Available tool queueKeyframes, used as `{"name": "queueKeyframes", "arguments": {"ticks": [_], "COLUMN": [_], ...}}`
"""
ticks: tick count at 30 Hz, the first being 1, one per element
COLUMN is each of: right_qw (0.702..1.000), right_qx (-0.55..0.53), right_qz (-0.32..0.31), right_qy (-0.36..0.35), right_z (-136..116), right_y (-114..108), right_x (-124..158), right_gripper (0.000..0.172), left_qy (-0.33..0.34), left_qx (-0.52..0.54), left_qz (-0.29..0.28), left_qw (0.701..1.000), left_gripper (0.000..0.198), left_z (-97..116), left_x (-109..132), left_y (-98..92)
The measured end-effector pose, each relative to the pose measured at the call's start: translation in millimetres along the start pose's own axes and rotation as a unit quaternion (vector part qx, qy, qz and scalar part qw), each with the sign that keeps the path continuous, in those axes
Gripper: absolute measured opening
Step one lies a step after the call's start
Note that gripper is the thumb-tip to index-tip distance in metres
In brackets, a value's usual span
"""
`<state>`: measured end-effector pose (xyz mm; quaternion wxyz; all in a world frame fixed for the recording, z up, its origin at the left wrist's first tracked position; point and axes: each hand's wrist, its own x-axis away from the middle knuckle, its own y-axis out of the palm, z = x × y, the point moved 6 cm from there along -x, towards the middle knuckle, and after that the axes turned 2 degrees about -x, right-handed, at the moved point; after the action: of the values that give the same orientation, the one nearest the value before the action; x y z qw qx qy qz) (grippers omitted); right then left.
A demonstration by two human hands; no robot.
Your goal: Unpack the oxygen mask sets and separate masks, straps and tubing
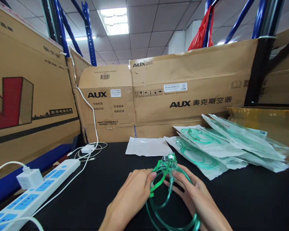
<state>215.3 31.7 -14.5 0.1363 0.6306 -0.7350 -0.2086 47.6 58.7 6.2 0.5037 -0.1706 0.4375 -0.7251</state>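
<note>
A clear green oxygen mask (168,162) with coiled green tubing (163,208) sits on the black table (243,202) just in front of me. My left hand (132,195) pinches the mask's green strap from the left. My right hand (195,195) grips the mask and tubing from the right, with the coil looped round its fingers. Both hands are closed on it.
A pile of sealed bags with green masks (219,147) lies at the right. One flat empty bag (148,146) lies behind the hands. A white power strip (31,195) with a charger and cables is at the left. AUX cardboard boxes (183,93) wall the table's back.
</note>
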Motion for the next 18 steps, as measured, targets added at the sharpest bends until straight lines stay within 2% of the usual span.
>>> {"name": "queueKeyframes", "arguments": {"ticks": [3,6,8,13,18], "right_qw": [0.997,0.994,0.994,0.995,0.99], "right_qx": [-0.072,-0.099,-0.093,-0.09,-0.131], "right_qz": [0.013,0.049,0.055,0.032,0.003], "right_qy": [0.022,0.018,0.008,0.024,0.058], "right_z": [8,14,17,23,20], "right_y": [4,5,7,11,20], "right_x": [-2,-5,-8,-10,1], "right_gripper": [0.063,0.08,0.073,0.039,0.025], "left_qy": [0.011,-0.001,-0.014,-0.003,-0.02], "left_qx": [-0.035,-0.082,-0.116,-0.174,-0.213], "left_qz": [0.027,0.051,0.058,0.032,0.025], "left_qw": [0.999,0.995,0.991,0.984,0.977], "left_gripper": [0.041,0.042,0.044,0.044,0.043], "left_z": [10,19,25,49,56], "left_x": [1,3,6,9,10], "left_y": [11.3,20.9,24.6,27.9,20.1]}}
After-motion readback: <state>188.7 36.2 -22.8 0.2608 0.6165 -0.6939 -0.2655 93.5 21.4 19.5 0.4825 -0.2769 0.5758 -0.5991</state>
